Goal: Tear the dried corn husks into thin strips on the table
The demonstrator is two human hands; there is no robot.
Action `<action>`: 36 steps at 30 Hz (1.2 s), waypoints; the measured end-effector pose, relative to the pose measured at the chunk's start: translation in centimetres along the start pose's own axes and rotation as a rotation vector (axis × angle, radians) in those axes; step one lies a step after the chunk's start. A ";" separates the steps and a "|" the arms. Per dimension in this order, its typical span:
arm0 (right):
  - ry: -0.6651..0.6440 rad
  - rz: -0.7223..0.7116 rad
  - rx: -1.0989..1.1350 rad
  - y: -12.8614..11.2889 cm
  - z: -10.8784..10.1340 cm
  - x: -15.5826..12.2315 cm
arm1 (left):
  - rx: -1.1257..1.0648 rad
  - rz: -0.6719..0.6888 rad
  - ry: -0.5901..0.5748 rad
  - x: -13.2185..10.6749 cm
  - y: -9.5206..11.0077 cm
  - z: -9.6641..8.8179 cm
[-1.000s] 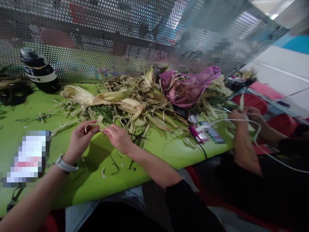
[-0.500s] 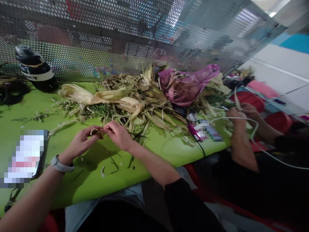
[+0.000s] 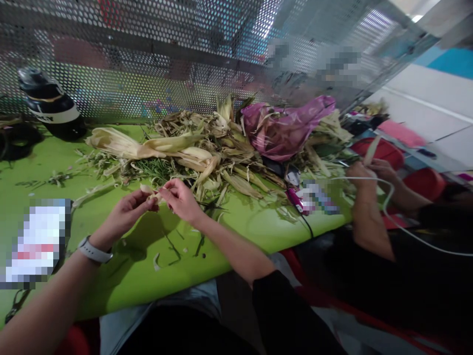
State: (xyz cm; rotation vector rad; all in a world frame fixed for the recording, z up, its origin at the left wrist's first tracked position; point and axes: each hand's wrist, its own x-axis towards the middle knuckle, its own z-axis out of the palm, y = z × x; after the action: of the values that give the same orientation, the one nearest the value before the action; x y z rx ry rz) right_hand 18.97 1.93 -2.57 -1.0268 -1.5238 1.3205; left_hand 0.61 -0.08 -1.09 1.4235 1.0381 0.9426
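Left hand (image 3: pixel 130 209) and right hand (image 3: pixel 183 201) both pinch what seems 1 pale husk piece (image 3: pixel 147 189). Uneven pulling between them could tear it.

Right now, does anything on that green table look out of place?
Slightly: a curved pale scrap and thin dark stems lie toward the near edge of the table, apart from the husk pile, so they look stray.

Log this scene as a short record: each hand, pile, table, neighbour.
Left hand: pinches a small pale piece; watch on wrist
Right hand: fingertips closed at the same piece
Pile: dry husks, pink bag among them
Table: green; dark bottle and phone at left
Neighbour: hands holding a pale strip
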 end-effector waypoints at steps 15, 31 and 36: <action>-0.030 -0.054 -0.153 -1.3 0.5 -1.4 | -0.111 -0.023 0.070 -0.4 0.3 0.1; -0.129 0.161 0.128 0.4 2.5 -1.3 | -0.091 0.010 0.314 -0.3 -0.4 1.8; -0.004 -0.121 -0.261 -0.6 0.9 -1.5 | -0.082 0.004 0.356 -0.4 -0.1 1.5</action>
State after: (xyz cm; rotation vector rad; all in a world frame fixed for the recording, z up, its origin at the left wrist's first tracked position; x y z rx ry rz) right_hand 18.53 0.17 -2.19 -1.0740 -1.7656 1.0595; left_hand 1.91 -0.87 -1.31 1.2151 1.2407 1.2578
